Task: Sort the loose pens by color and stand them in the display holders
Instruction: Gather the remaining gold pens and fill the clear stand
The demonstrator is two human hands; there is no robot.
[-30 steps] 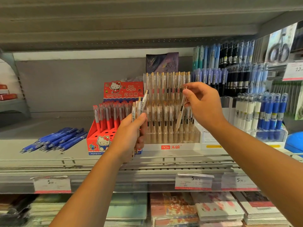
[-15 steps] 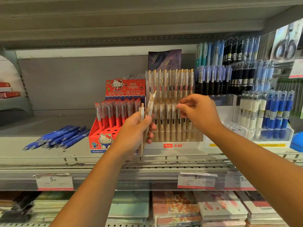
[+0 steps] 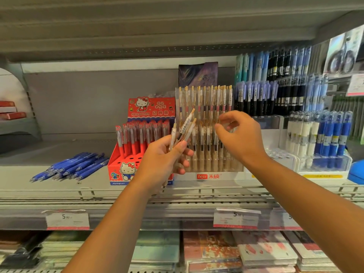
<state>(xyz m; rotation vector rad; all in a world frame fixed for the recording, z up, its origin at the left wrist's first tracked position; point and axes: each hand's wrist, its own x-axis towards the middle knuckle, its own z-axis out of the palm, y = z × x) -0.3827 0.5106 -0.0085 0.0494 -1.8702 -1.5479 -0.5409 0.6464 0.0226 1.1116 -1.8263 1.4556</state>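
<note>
My left hand (image 3: 163,158) grips a small bundle of clear pens with gold clips (image 3: 185,129), tips fanned up and to the right, in front of the tiered clear holder (image 3: 208,176). That holder has a white base and is full of matching clear pens standing upright. My right hand (image 3: 241,138) hovers before the holder's middle row with fingers loosely curled and nothing visible in them. A pile of loose blue pens (image 3: 72,166) lies flat on the shelf to the left.
A red cartoon-cat holder (image 3: 120,164) with red pens (image 3: 141,134) stands left of the clear holder. Blue and white pens fill a clear holder (image 3: 325,162) at the right. Packaged pens (image 3: 275,85) hang behind. A wire rail (image 3: 197,192) edges the shelf, with notebooks below.
My right hand lowered a clear pen into the holder's middle row and has let it go, now drawing back empty. My left hand keeps its bundle, shifted slightly.
</note>
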